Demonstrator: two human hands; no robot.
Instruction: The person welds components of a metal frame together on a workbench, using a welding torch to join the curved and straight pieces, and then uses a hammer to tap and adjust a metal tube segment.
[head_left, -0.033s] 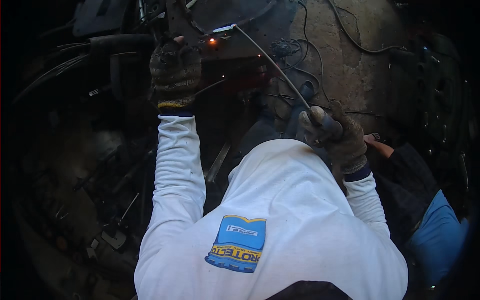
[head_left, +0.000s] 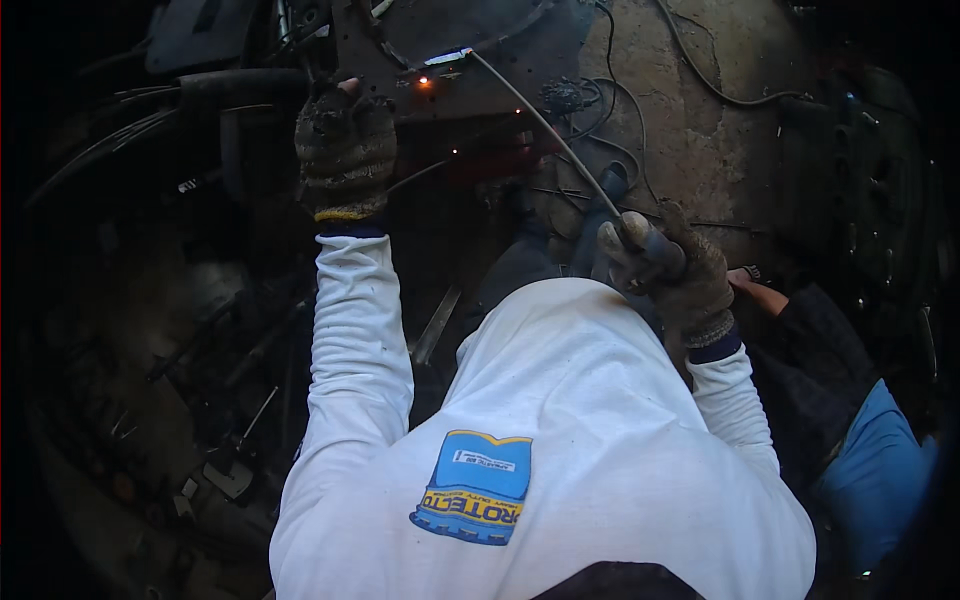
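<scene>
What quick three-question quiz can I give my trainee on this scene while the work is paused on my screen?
1. Multiple choice: which of the person's hands does the thin, straight, pale rod reach? a) left b) right
2. True or false: the small, glowing orange spot lies right of the rod.
3. Fill in: the left hand wears a grimy, grey-brown knitted glove with a ____ band near the wrist.

Key: 1. b, the right hand. 2. False; left of it. 3. Yellow.

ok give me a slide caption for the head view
Gloved right hand holds a long thin rod, its tip at dark metal near a glowing orange spot, gloved left hand nearby.
</scene>
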